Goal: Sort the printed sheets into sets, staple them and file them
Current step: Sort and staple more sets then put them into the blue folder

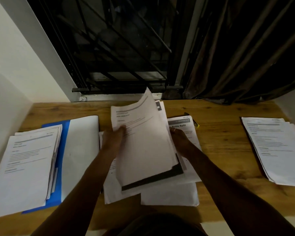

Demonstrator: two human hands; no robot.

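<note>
The bundle of sheets [143,142] stood tilted over the middle of the worktop [220,142], its 9 o'clock edge pinched by the left hand [113,138], its 3 o'clock edge gripped by the right hand [180,139]; sorting seemed in progress, and next the top sheet probably had to go to the 9 o'clock pile [27,159] or the 3 o'clock pile [276,147].

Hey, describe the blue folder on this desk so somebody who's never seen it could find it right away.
Start at the wooden desk below the barred window and go to its left end. The blue folder lies flat there, mostly covered by a stack of printed sheets. Nothing else on the desk is blue.
</note>
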